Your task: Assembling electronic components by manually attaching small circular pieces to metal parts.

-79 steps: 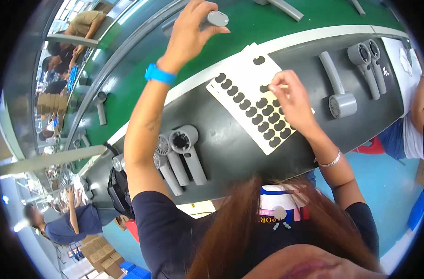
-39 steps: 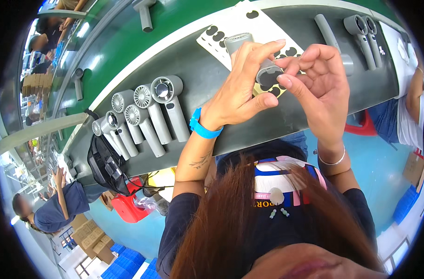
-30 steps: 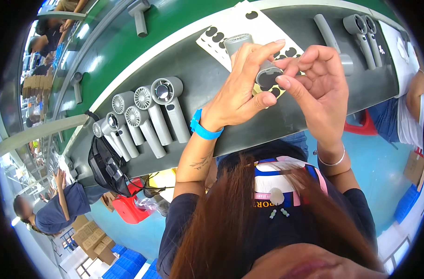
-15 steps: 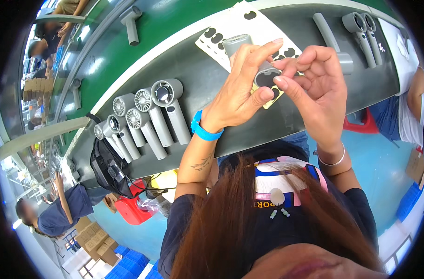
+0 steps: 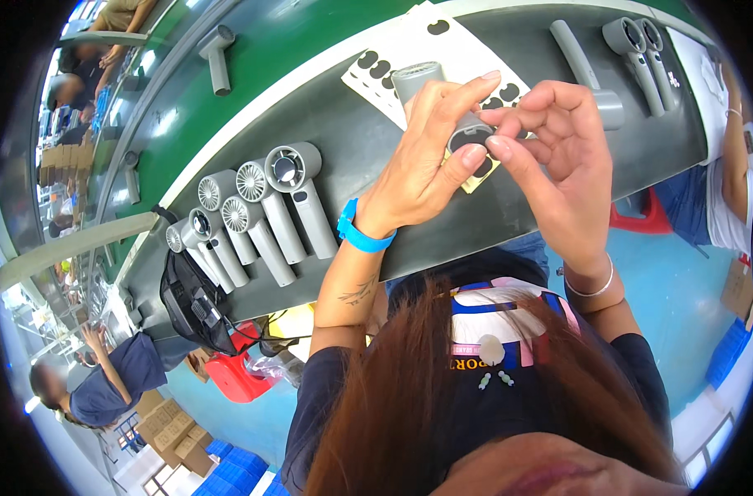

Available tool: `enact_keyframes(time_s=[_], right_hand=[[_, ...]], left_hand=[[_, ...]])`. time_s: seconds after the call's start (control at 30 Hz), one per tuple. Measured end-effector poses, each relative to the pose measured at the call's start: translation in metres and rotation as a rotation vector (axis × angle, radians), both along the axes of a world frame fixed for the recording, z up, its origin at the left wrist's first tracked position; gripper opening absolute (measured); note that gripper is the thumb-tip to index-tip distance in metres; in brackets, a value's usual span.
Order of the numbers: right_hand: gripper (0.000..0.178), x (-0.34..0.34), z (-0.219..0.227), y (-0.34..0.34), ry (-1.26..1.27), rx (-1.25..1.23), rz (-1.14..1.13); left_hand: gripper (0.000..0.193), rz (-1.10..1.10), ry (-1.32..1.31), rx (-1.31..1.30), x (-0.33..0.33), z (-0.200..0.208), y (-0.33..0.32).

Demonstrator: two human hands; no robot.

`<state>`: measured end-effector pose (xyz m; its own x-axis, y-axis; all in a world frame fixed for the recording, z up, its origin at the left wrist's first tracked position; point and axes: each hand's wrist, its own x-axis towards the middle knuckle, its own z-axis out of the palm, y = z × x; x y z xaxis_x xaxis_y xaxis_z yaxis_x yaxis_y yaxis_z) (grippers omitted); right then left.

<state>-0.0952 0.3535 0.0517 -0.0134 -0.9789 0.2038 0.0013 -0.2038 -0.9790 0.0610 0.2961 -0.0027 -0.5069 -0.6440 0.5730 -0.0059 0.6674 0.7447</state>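
My left hand (image 5: 422, 157) is wrapped round a grey handheld fan (image 5: 418, 76), its head pointing away and the end of its handle turned toward me. A black oval sticker (image 5: 472, 139) lies over that handle end, with my left thumb at its near edge. My right hand (image 5: 562, 153) has its thumb and fingertips closed at the sticker's right edge. Underneath, on the dark bench, lies a pale sheet (image 5: 467, 45) with several black stickers. Part of a yellowish sheet shows below the handle end, mostly covered by my hands.
Several grey fans (image 5: 294, 169) stand in a group at left, beside a black bag (image 5: 190, 302). More fans (image 5: 633, 58) lie at right. Beyond the bench, a green conveyor (image 5: 265, 62) carries another fan (image 5: 218, 58). Red stools (image 5: 236, 372) and co-workers are around.
My left thumb has shifted up against the edge of the black sticker. My right fingertips have moved slightly left with the handle end. The fan on the conveyor has slid left and nearer.
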Motion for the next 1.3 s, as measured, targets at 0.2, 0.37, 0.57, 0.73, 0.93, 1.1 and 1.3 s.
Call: enact_keyframes(time_s=[0.2, 0.37, 0.57, 0.73, 0.93, 1.1, 1.3], right_hand=[[0.039, 0.001, 0.001, 0.003, 0.095, -0.035, -0.068], [0.041, 0.003, 0.003, 0.002, 0.154, -0.044, -0.111], [0.048, 0.003, 0.010, 0.003, 0.308, -0.070, -0.076], [0.039, -0.016, -0.006, -0.024, 0.416, -0.124, -0.047], [0.047, -0.032, -0.070, -0.061, 0.890, -0.196, 0.214], [0.065, 0.000, -0.095, -0.043, 1.221, -0.171, -0.113], [0.034, 0.003, -0.091, -0.050, 1.051, -0.169, -0.258]], left_hand=[[0.052, -0.016, -0.012, -0.019, -0.001, -0.001, 0.000], [0.051, -0.016, -0.015, -0.045, -0.003, -0.001, -0.003], [0.044, 0.049, 0.013, 0.000, 0.004, 0.003, 0.005], [0.030, 0.030, -0.090, -0.218, 0.047, 0.041, 0.004], [0.015, 0.249, -0.472, -0.382, 0.096, 0.041, -0.094], [0.021, 0.363, -0.739, -0.575, 0.165, -0.018, -0.214], [0.033, 0.373, -0.882, -0.510, 0.171, -0.020, -0.230]])
